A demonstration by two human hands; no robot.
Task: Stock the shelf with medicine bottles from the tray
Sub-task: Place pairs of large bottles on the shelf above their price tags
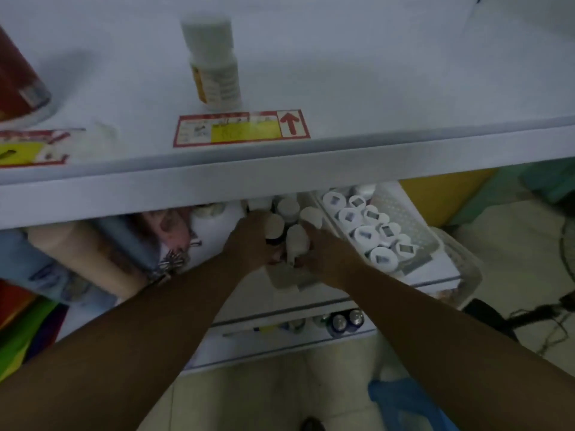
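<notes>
Right hand point(323, 253) grips a white bottle point(297, 242) on the lower shelf point(280, 312), left of the tray point(431, 236). Left hand point(252, 241) grip cannot be determined (blurred). Hazard: crowded neighbouring bottles point(287, 208) may topple if nudged.

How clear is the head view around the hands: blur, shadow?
Head view: dim, bluish; the upper shelf casts shadow over the left hand and right hand among the bottles, so grips are unreadable; the lone bottle above is blurred; the shelf edge bows slightly, wide-angle distortion.
</notes>
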